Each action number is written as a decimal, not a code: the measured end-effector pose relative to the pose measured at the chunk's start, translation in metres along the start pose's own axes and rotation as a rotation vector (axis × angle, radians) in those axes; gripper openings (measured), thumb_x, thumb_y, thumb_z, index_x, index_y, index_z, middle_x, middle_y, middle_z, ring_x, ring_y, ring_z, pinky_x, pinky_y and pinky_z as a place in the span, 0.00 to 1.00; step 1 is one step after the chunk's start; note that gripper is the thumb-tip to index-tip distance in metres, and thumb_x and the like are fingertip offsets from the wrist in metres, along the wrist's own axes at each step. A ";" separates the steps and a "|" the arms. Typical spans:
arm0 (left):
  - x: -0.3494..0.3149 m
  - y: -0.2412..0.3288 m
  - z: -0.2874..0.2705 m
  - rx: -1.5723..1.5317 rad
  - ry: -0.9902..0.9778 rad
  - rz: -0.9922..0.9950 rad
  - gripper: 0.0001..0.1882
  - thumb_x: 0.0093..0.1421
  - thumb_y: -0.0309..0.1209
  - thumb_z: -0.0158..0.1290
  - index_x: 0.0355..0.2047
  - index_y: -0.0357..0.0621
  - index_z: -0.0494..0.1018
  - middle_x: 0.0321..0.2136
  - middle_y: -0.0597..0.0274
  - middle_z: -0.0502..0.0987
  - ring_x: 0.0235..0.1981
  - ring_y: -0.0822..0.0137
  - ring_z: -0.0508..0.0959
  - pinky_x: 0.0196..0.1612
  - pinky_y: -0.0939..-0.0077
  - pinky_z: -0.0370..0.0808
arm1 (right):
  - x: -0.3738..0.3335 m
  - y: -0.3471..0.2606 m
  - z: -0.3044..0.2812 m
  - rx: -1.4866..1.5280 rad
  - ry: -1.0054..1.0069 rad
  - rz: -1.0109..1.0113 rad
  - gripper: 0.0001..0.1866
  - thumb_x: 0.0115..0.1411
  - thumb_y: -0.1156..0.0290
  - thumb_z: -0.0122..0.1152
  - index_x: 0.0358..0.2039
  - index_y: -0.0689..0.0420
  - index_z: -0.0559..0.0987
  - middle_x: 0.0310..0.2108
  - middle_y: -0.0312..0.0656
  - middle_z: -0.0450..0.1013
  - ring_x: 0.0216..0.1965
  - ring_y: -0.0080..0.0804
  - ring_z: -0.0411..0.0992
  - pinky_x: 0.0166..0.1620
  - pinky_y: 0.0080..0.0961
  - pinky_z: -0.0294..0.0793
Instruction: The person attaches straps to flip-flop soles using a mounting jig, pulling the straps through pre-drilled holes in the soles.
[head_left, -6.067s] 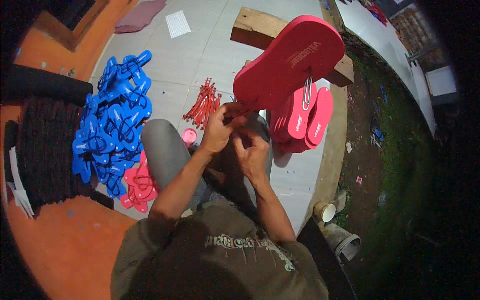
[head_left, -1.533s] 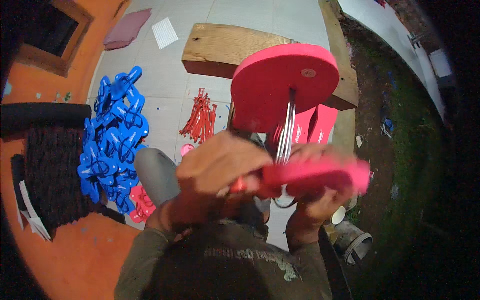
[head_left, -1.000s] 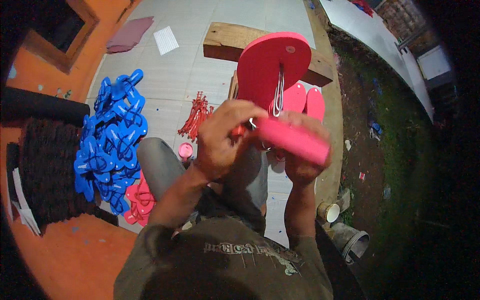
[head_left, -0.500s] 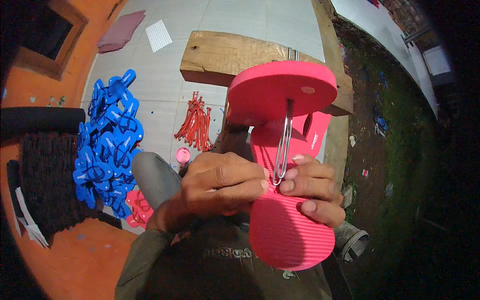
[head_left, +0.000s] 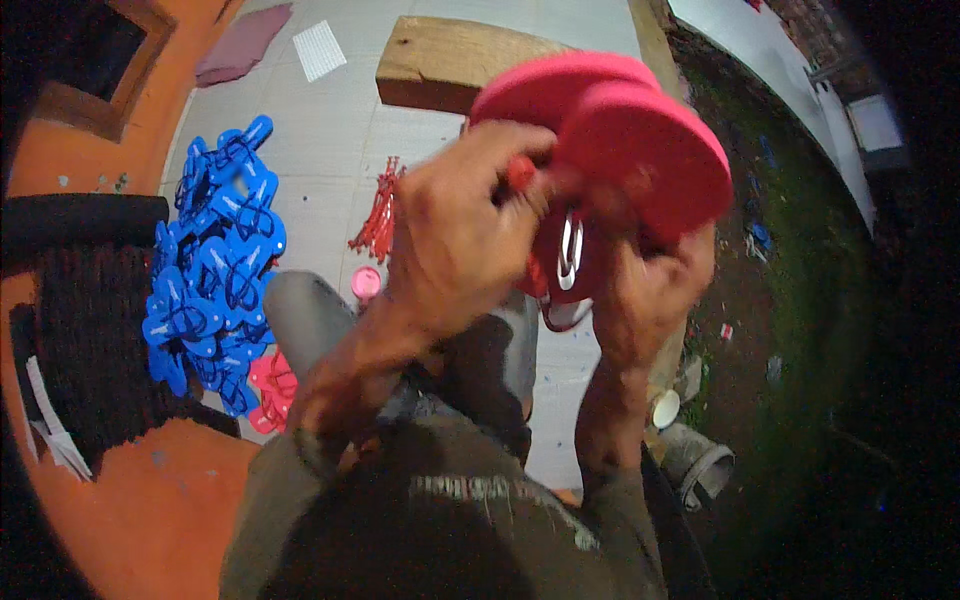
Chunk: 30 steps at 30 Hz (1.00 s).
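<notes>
Two pink flip-flop soles are bunched together at the wooden block: the rear sole (head_left: 545,85) lies against the wood, and the front sole (head_left: 660,150) is tilted up before it. My right hand (head_left: 655,295) is closed on the lower edge of the front sole, its fingertips partly hidden. My left hand (head_left: 465,215) is closed to the left of it, smeared by motion, with a red strap (head_left: 520,172) showing between thumb and fingers. Between the hands hangs a bent metal wire loop (head_left: 570,255); its upper end is hidden.
The wooden block (head_left: 430,65) stands beyond my hands. On the tiled floor lie red straps (head_left: 377,215), a pink round container (head_left: 366,283), a heap of blue flip-flops (head_left: 225,250) and a pink pair (head_left: 272,390). A grey bucket (head_left: 705,470) stands at the right.
Both hands have moved up and away from me. The sole that hung down toward me is now lifted and tilted up by the rear sole. A red strap now shows in my left hand.
</notes>
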<state>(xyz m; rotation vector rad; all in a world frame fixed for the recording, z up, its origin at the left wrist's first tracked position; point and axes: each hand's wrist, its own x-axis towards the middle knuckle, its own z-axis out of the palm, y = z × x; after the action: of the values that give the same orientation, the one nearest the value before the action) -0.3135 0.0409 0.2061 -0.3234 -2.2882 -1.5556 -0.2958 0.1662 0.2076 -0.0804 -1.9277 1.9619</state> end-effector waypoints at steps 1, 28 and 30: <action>0.009 -0.012 0.003 -0.041 0.020 0.024 0.07 0.49 0.28 0.53 0.28 0.39 0.70 0.22 0.52 0.72 0.24 0.56 0.74 0.26 0.70 0.70 | 0.005 0.008 0.003 -0.020 0.001 -0.129 0.23 0.43 0.80 0.64 0.41 0.62 0.69 0.37 0.42 0.71 0.35 0.29 0.71 0.40 0.24 0.70; -0.054 -0.019 -0.018 -0.099 -0.326 0.446 0.11 0.55 0.33 0.49 0.22 0.38 0.68 0.16 0.59 0.62 0.18 0.61 0.66 0.21 0.73 0.62 | -0.024 0.028 -0.008 0.156 0.010 -0.191 0.14 0.46 0.80 0.62 0.36 0.62 0.74 0.32 0.38 0.73 0.32 0.22 0.71 0.37 0.19 0.69; -0.046 -0.022 -0.020 -0.115 -0.453 0.493 0.13 0.55 0.35 0.47 0.20 0.38 0.66 0.15 0.59 0.62 0.18 0.60 0.65 0.20 0.72 0.61 | -0.024 0.028 -0.009 0.152 0.000 -0.223 0.14 0.46 0.80 0.62 0.36 0.62 0.74 0.32 0.38 0.73 0.32 0.22 0.71 0.37 0.19 0.70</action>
<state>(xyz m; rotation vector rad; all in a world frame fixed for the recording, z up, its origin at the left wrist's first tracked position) -0.2762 0.0143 0.1753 -1.2765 -2.1790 -1.4533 -0.2776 0.1681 0.1745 0.1685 -1.6998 1.9482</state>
